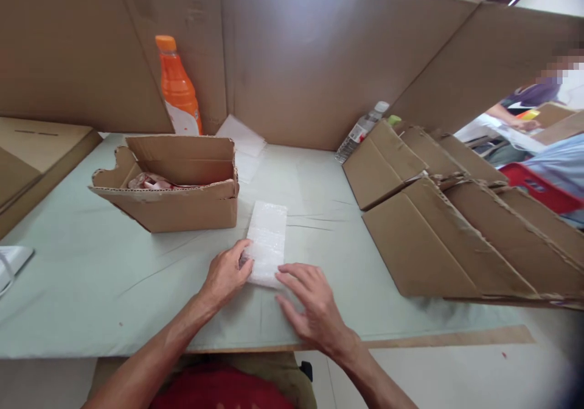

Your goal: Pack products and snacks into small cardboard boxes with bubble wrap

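Note:
A white bubble-wrap pouch (267, 238) lies flat on the pale green table cover (91, 275), just right of an open cardboard box (182, 205). My left hand (225, 275) pinches the pouch's near left corner with thumb and fingers. My right hand (310, 308) rests on the table with fingers spread, its fingertips touching the pouch's near edge. Pink and white items (148, 182) lie inside the box.
An orange drink bottle (177, 89) stands behind the box, with more white pouches (244, 141) beside it. A tilted cardboard rack (456, 220) fills the right side, a clear water bottle (360, 132) behind it. Tall cardboard walls (310, 56) enclose the table. Another person sits at far right.

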`<control>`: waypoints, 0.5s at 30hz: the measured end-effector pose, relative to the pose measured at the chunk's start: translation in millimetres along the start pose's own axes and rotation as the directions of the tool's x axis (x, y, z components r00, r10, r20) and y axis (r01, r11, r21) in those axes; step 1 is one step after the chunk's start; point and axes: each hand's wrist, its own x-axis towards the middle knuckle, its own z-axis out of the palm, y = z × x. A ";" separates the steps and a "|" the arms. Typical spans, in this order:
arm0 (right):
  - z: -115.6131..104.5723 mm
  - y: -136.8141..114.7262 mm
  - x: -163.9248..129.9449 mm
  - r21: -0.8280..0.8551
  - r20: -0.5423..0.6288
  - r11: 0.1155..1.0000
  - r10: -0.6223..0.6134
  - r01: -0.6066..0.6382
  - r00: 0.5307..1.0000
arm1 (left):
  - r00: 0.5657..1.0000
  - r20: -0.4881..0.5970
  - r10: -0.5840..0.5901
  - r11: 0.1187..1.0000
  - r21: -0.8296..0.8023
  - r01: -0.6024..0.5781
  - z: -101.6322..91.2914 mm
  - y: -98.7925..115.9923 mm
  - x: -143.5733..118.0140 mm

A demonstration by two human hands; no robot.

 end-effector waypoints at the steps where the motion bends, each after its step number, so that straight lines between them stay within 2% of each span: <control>1: 6.3 -0.9 0.9 -0.036 0.084 0.999 -0.018 0.021 0.996 | 1.000 -0.013 -0.010 1.000 0.005 0.010 1.4 -0.9 0.0; 3: 20.0 1.8 4.5 -0.105 0.193 0.994 -0.013 0.033 0.981 | 0.995 -0.093 0.038 0.999 0.013 -0.037 2.9 -3.3 -3.3; 4: 26.2 4.8 6.6 -0.127 0.212 0.991 -0.004 0.032 0.977 | 0.984 -0.147 0.105 0.994 0.028 -0.102 2.7 -4.8 -6.5; 6: 34.5 10.9 10.2 -0.130 0.203 0.991 0.008 0.019 0.979 | 0.929 -0.211 0.305 0.952 0.094 -0.291 0.9 -7.5 -15.1; 8: 36.1 13.9 11.9 -0.084 0.172 0.996 0.021 -0.007 0.985 | 0.865 -0.161 0.476 0.878 0.152 -0.455 -2.3 -8.8 -25.5; 9: 34.5 13.7 11.8 -0.049 0.164 0.998 0.038 -0.031 0.986 | 0.848 -0.120 0.516 0.854 0.153 -0.498 -3.9 -8.5 -30.9; 11: 27.6 10.0 9.2 0.035 0.176 0.995 0.085 -0.093 0.981 | 0.856 -0.068 0.513 0.856 0.108 -0.505 -6.5 -6.2 -41.1; 13: 17.9 3.7 3.5 0.119 0.220 0.982 0.118 -0.147 0.968 | 0.902 -0.039 0.430 0.903 0.036 -0.429 -7.7 -3.0 -49.5; 15: 7.9 -3.0 -4.0 0.145 0.191 0.975 0.139 -0.168 0.972 | 0.946 -0.001 0.323 0.946 -0.028 -0.323 -6.6 -1.2 -54.1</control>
